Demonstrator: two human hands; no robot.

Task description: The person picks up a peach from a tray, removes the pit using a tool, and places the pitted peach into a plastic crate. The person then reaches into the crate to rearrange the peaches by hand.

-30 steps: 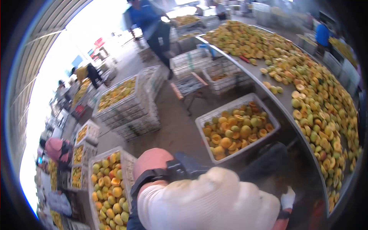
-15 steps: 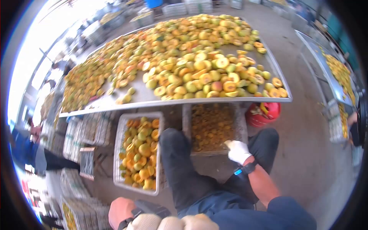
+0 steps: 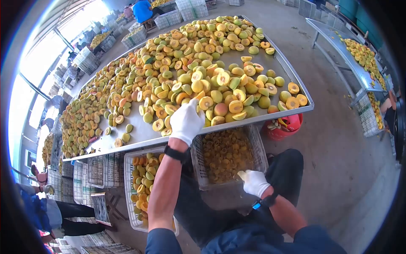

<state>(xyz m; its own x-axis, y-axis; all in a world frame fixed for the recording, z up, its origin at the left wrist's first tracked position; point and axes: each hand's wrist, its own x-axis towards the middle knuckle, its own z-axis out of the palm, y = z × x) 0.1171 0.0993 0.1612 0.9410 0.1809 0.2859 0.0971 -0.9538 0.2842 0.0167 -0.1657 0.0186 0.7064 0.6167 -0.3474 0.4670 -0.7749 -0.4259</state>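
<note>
My left hand (image 3: pixel 186 122), in a white glove, reaches over the front edge of the metal table (image 3: pixel 139 139) and touches the pile of halved yellow-orange fruit (image 3: pixel 220 96); its fingertips are partly hidden among the pieces. My right hand (image 3: pixel 253 182), gloved too, is closed near the front right corner of a crate of small brown-yellow scraps (image 3: pixel 226 154). Something small and pale sticks out between its thumb and finger, too small to name. Under my left forearm stands a white crate (image 3: pixel 129 186) of fruit halves.
A red bucket (image 3: pixel 282 130) stands under the table's right corner. Stacked crates (image 3: pixel 105 169) are beneath the left part. At the lower left stands a person (image 3: pixel 42 209); another in blue (image 3: pixel 142 11) sits at the back. A second metal table (image 3: pixel 338 55) is at the right.
My left hand has gone from low at the bottom of the view up to the fruit pile. My right hand has shifted slightly left and down in view, and the whole view has tilted.
</note>
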